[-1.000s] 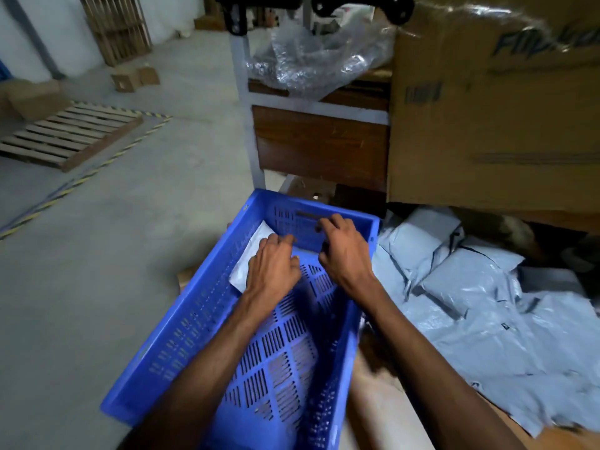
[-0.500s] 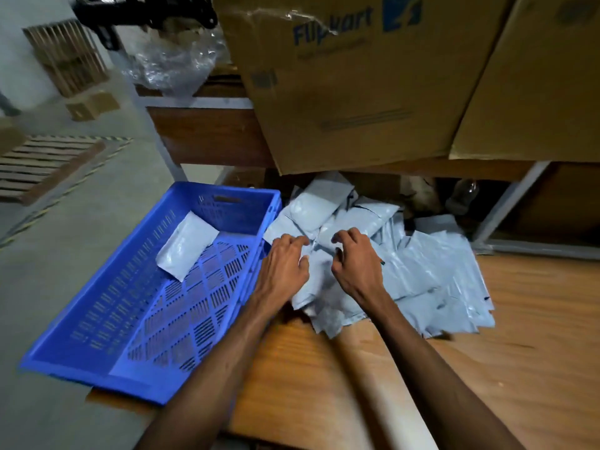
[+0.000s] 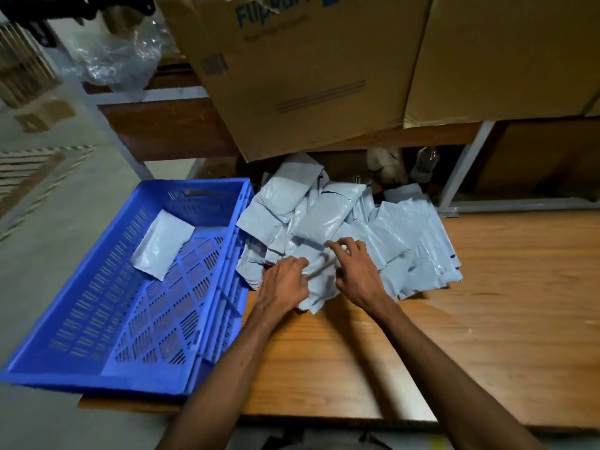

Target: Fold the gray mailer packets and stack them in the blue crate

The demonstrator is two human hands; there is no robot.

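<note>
Hands (image 3: 319,279) apparently grip one gray packet (image 3: 319,282).

Glossy plastic packets (image 3: 328,219), wood-grain table (image 3: 487,303)

1. the crate (image 3: 81,306) was blue plastic with slotted walls and floor, open-topped, and sat at the table's left edge, partly overhanging it.
2. one folded packet (image 3: 162,243) lay flat inside, gray-white, near the far end of the crate floor, set at a slant.
3. the pile (image 3: 389,241) of unfolded gray packets lay loose and overlapping on the wooden table, just right of the crate, its left edge touching the crate wall; the packets looked glossy and wrinkled.
</note>
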